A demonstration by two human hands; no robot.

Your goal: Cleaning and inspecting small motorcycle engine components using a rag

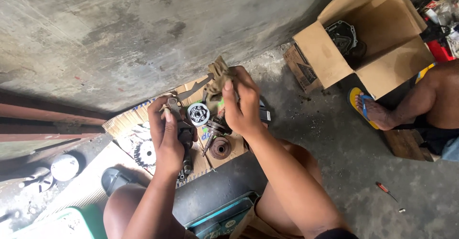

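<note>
While my left hand (168, 133) clamps the greasy metal shaft part (184, 133) over the cardboard (191, 93), my right hand (241, 105) pinches a soft rag (217, 78) just beyond; heavy, slippery, I'd grip its thick body.

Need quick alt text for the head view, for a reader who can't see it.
Seen from above, a seated person's left hand holds a dark metal engine part while the right hand presses a dirty rag against it, over cardboard strewn with small metal parts. An open cardboard box and another person's sandalled foot lie to the right on the concrete floor.
</note>
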